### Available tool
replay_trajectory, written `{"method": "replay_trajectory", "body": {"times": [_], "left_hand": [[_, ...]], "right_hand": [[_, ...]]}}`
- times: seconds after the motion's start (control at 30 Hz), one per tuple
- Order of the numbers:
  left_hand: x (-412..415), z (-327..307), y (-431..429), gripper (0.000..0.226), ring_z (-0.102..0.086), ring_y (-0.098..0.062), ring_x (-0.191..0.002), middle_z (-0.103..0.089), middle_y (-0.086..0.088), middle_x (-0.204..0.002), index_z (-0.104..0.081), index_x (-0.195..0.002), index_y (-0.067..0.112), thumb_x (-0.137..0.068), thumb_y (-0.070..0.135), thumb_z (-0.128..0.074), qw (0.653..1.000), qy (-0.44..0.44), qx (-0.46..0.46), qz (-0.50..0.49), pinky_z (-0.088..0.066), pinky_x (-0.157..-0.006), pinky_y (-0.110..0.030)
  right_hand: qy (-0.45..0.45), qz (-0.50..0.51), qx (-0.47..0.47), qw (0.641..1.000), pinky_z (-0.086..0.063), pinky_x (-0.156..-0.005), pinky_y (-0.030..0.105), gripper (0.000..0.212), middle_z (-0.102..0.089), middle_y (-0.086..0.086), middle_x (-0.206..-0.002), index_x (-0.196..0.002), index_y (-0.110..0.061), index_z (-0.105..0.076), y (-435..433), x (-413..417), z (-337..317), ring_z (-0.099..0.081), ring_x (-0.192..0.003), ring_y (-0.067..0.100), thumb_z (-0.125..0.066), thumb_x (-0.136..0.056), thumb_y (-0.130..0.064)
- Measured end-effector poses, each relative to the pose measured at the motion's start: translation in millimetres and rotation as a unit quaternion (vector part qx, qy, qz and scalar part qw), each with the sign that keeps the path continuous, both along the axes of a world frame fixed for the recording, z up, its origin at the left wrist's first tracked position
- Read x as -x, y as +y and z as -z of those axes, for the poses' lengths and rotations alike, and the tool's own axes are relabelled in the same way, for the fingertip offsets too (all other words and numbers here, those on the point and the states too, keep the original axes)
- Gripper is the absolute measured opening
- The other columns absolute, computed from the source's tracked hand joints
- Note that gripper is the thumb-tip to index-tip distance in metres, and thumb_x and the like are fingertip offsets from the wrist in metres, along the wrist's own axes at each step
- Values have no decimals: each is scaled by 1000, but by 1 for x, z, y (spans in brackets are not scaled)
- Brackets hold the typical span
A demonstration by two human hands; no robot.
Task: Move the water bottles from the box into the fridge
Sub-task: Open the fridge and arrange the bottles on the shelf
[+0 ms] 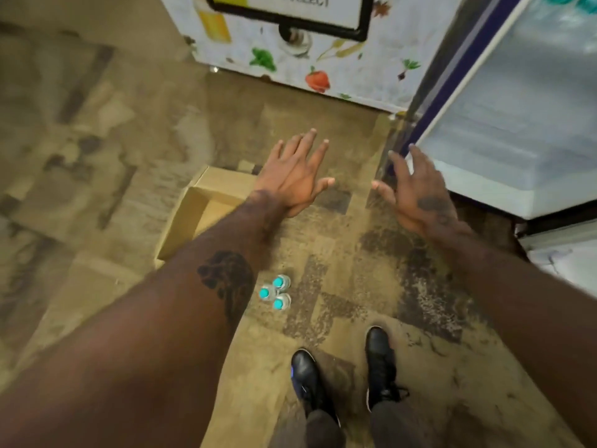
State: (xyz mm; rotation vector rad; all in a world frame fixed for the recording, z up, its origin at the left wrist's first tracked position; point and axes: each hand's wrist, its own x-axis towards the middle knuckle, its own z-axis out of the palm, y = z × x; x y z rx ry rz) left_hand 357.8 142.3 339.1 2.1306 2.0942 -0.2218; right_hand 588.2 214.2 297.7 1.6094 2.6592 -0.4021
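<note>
Three clear water bottles with teal caps [275,292] stand upright in a cluster on the floor, just right of my left forearm. An open cardboard box [206,202] lies on the floor behind them, partly hidden by my left arm; what I see of its inside holds nothing. My left hand [297,174] is stretched out above the box's right side, fingers spread, holding nothing. My right hand [418,192] is also spread and empty, next to the lower edge of the fridge's glass door [517,124] at the right.
A white counter front printed with vegetables [323,59] stands at the back, with a black-framed sign above it. The floor is worn brown patterned tile. My two black shoes [342,376] stand near the bottom, just right of the bottles.
</note>
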Motion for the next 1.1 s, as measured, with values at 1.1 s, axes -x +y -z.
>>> {"method": "replay_trajectory", "body": {"times": [1.1], "left_hand": [[-7, 371, -231, 43, -64, -33, -98, -52, -13, -126, -49, -134, 11, -94, 23, -59, 929, -145, 243, -238, -56, -81, -45]], "right_hand": [[-167, -362, 158, 903, -58, -77, 37, 47, -44, 13, -123, -130, -15, -50, -190, 170, 344, -60, -91, 23, -68, -87, -12]]}}
